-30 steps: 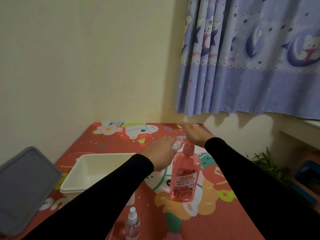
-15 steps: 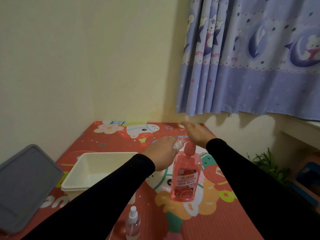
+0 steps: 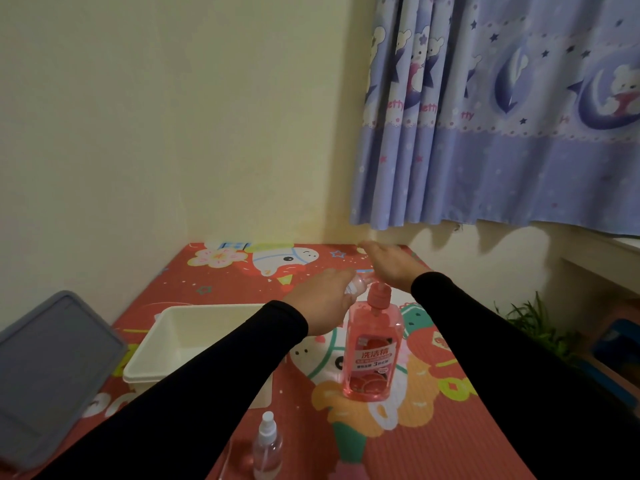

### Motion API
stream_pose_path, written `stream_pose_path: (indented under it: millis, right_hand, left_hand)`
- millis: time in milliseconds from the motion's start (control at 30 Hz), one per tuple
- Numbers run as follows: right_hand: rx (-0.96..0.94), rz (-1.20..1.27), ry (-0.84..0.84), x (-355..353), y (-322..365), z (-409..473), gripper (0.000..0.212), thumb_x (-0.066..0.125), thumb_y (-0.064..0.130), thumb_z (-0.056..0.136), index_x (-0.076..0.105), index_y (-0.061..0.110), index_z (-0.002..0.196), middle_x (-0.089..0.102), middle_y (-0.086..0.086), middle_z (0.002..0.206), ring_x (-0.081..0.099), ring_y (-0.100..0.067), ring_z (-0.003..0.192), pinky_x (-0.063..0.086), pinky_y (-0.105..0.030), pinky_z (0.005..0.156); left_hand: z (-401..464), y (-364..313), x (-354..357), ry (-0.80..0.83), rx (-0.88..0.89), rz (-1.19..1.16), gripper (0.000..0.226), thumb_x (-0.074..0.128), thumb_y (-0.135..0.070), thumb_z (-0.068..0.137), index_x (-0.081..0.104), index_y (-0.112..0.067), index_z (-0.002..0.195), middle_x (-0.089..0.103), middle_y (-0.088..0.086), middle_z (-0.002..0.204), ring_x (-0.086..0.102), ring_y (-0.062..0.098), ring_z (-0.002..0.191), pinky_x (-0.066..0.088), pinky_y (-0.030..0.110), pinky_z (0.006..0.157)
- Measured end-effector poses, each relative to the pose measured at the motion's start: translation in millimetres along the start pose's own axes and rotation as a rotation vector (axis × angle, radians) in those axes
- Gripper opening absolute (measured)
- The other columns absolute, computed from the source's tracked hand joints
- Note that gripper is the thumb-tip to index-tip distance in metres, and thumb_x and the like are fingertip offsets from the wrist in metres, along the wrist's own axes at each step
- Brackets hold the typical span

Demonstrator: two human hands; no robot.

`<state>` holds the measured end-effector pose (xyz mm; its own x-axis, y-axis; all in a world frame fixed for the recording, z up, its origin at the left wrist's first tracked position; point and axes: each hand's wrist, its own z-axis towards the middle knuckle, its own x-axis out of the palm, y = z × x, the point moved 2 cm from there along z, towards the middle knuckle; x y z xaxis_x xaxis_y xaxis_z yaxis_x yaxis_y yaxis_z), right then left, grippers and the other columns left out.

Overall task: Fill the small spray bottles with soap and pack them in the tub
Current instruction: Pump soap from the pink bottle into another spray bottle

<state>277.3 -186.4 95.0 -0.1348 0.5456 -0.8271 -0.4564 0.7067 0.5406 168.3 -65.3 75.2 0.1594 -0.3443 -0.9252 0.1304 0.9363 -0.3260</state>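
Little is changing since a second ago: both hands are staying where they were beyond the soap bottle, and only the view is tilting up slightly, so the table things are sitting lower in the picture. At the far left a grey lid (image 3: pixel 48 372) is leaning at the mat's edge. Next to it the white tub (image 3: pixel 194 341) is sitting open on the red mat (image 3: pixel 450 427), partly hidden by the left sleeve. Near the front edge a small spray bottle (image 3: pixel 267 448) is standing upright, capped. The left hand (image 3: pixel 323 299) is curling its fingers round another small clear bottle (image 3: pixel 358 285), just left of the pink soap bottle (image 3: pixel 372 355) and level with its cap. The right hand (image 3: pixel 389 263) is hovering flat behind it, fingers straight and together.
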Motion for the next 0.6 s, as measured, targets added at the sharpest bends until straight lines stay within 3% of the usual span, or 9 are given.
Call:
stream_pose_path:
  millis: [100,200,467,600]
  right_hand:
    - [-0.01,-0.014,0.003,5.9,-3.8,1.1,0.051,0.018,0.032,0.104,0.048,0.009,0.137,0.047,-0.017,0.144,0.044,-0.028,0.131,0.031,-0.033,0.103]
    - [0.004,-0.061,0.051,17.6,-10.8,3.0,0.047,0.019,0.026,0.105,0.042,0.009,0.143,0.042,-0.016,0.148,0.041,-0.03,0.135,0.03,-0.037,0.109]
    - [-0.002,0.007,0.001,4.1,-6.3,4.9,0.055,0.019,0.038,0.103,0.05,0.008,0.137,0.047,-0.017,0.143,0.043,-0.028,0.131,0.03,-0.036,0.106]
    - [-0.028,-0.016,0.004,11.7,-11.9,8.4,0.051,0.02,0.036,0.103,0.052,0.013,0.135,0.05,-0.014,0.143,0.046,-0.027,0.13,0.032,-0.035,0.105]
  left_hand:
    - [-1.6,-0.8,2.9,-0.007,0.0,0.013,0.04,0.04,-0.03,0.103,0.036,-0.019,0.141,0.046,0.008,0.138,0.047,0.027,0.123,0.038,0.034,0.094]
    - [-2.4,0.3,8.6,0.018,0.003,0.011,0.041,0.039,-0.029,0.103,0.034,-0.019,0.142,0.044,0.007,0.141,0.045,0.026,0.124,0.036,0.033,0.092]
    - [-0.7,-3.2,-1.7,0.006,-0.004,0.021,0.037,0.041,-0.029,0.103,0.04,-0.016,0.137,0.049,0.01,0.135,0.05,0.028,0.117,0.04,0.035,0.089]
    - [-1.4,0.0,4.9,-0.004,0.0,0.023,0.044,0.039,-0.03,0.103,0.031,-0.018,0.145,0.041,0.009,0.145,0.043,0.027,0.128,0.036,0.035,0.098]
